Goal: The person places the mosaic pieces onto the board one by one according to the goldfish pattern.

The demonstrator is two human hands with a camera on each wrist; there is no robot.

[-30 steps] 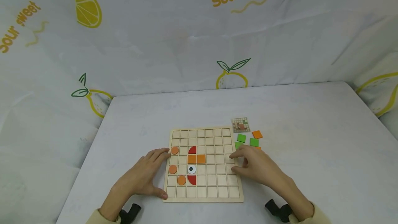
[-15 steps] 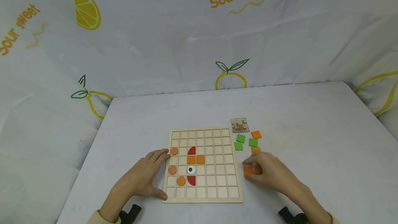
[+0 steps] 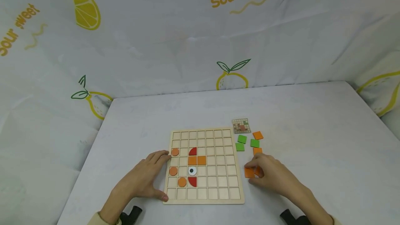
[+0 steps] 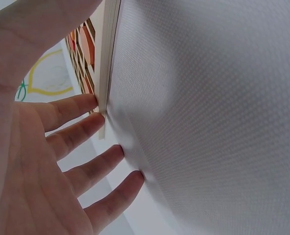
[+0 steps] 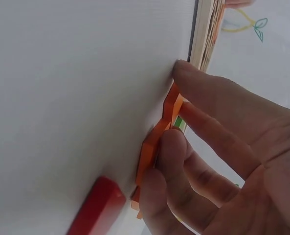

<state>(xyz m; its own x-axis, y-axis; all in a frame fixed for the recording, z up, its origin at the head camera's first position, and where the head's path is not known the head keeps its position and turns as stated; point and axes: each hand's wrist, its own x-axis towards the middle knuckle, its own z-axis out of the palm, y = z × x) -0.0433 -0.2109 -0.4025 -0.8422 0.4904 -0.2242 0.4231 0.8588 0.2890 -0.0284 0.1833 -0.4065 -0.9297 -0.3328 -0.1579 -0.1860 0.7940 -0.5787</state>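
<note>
My left hand (image 3: 145, 176) rests along the left side of the wooden grid board (image 3: 215, 200). Its fingers extend to the board's edge in the left wrist view, and the thumb lies by the near left corner. To the right of the board, my right hand (image 3: 272, 174) bends its thumb and fingers round an orange square tile (image 3: 249, 173) on the table. Another orange piece (image 5: 147, 154) lies against that tile beneath the fingers. On the board are orange discs (image 3: 182, 182), red quarter-circles (image 3: 192, 182), two orange squares (image 3: 197, 160) and a black-and-white eye disc (image 3: 192, 171).
Green squares (image 3: 240, 147) and further orange squares (image 3: 258, 135) lie right of the board. A small printed pattern card (image 3: 241, 126) sits by its far right corner. A red piece (image 5: 97, 208) lies near my right hand. A lemon-print cloth (image 3: 175, 37) hangs behind the table.
My right hand has moved from the board's right edge rightward to the orange tiles. In the last half second it shifted only slightly. The left hand has stayed at the board's edge.
</note>
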